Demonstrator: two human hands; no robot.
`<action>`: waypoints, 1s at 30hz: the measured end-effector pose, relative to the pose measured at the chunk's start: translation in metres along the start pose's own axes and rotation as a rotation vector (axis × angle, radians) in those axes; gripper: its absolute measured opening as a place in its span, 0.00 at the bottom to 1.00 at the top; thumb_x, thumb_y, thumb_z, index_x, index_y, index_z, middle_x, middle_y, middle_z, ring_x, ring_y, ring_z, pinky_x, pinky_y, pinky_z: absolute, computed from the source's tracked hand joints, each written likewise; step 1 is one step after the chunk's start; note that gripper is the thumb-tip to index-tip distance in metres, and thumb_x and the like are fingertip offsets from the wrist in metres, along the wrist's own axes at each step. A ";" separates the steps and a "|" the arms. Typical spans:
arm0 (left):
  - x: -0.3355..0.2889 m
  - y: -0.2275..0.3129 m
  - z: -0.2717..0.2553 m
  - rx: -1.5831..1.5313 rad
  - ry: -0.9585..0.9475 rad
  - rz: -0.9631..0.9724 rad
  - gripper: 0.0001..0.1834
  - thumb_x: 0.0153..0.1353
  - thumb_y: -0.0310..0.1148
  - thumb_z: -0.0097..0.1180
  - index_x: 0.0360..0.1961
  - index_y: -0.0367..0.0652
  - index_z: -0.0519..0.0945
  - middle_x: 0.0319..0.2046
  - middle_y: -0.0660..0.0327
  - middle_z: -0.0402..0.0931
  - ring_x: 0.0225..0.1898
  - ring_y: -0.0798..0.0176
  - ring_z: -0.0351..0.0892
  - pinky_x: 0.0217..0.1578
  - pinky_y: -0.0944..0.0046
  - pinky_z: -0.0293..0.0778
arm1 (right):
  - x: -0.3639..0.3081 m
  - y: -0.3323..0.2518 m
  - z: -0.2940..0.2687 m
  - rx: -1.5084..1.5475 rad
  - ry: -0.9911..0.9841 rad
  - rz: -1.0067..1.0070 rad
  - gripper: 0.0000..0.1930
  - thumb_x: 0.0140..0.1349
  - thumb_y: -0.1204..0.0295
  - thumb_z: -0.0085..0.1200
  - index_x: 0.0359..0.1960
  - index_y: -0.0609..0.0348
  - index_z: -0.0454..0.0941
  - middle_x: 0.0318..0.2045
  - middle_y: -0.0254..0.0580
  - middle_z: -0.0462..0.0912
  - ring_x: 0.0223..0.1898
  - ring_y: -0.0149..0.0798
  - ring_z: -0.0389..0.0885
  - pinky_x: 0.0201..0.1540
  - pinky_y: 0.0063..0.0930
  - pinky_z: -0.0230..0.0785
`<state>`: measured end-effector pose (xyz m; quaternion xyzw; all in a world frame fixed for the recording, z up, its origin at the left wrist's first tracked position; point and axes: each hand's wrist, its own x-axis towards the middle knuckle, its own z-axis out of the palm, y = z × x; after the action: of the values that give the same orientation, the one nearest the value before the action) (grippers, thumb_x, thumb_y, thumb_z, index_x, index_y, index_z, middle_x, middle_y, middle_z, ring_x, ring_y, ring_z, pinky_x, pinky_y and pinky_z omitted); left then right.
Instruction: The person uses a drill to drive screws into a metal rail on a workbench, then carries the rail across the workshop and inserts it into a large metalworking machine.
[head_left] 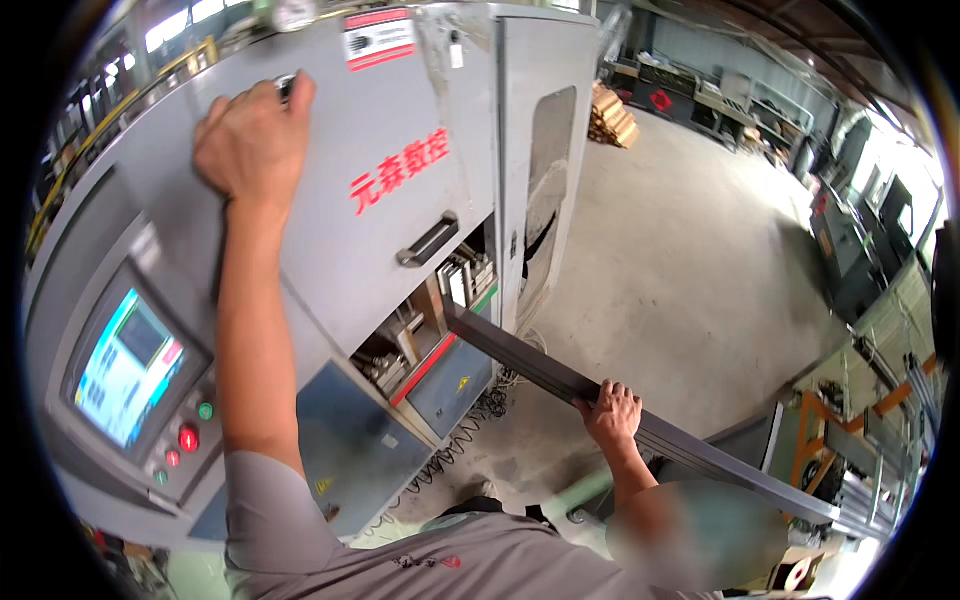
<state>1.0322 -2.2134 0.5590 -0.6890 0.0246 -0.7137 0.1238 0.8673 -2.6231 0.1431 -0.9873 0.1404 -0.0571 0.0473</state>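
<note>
A long dark grey metal profile (540, 372) runs from the slot in a grey machine (340, 130) toward the lower right. My right hand (612, 412) is closed over its middle, thumb on the near side. High on the machine's front panel, my left hand (255, 140) is curled around a small dark round knob (287, 88), mostly hidden by the fingers. The profile's far end enters the slot beside metal clamping blocks (465, 280). Below my left forearm is a lit screen (130, 365) with a red button (188, 437) and several smaller ones.
A black handle (430, 240) sits on the machine's panel above the slot. Coiled black cables (450, 450) hang at its base. At the lower right, an orange rack (815, 440) stands near more metal bars. Stacked tan bundles (612, 115) lie farther back on the concrete floor (670, 250).
</note>
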 end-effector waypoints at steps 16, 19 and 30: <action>-0.014 -0.002 0.051 0.429 -0.289 -0.434 0.31 0.67 0.65 0.52 0.26 0.49 0.87 0.23 0.61 0.84 0.32 0.49 0.84 0.32 0.49 0.77 | 0.022 0.026 -0.032 0.102 -0.380 -0.069 0.35 0.61 0.47 0.63 0.60 0.60 0.68 0.54 0.51 0.78 0.61 0.50 0.76 0.61 0.47 0.66; -0.007 -0.008 0.039 0.567 -0.221 -0.089 0.27 0.71 0.58 0.53 0.28 0.47 0.85 0.27 0.60 0.84 0.34 0.49 0.84 0.34 0.50 0.77 | 0.040 0.050 -0.024 0.230 -0.578 -0.197 0.37 0.61 0.44 0.62 0.59 0.62 0.68 0.54 0.55 0.78 0.59 0.54 0.78 0.60 0.51 0.68; 0.043 -0.034 -0.023 0.483 -0.445 0.657 0.13 0.69 0.32 0.60 0.26 0.43 0.73 0.26 0.55 0.74 0.35 0.49 0.78 0.39 0.50 0.74 | 0.147 -0.005 0.108 1.013 -0.840 -0.470 0.37 0.73 0.36 0.43 0.60 0.60 0.77 0.42 0.48 0.85 0.46 0.43 0.83 0.51 0.41 0.73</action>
<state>1.0036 -2.1932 0.6067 -0.7325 0.0473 -0.4567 0.5027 1.0225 -2.6520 0.0516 -0.7865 -0.1512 0.2623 0.5383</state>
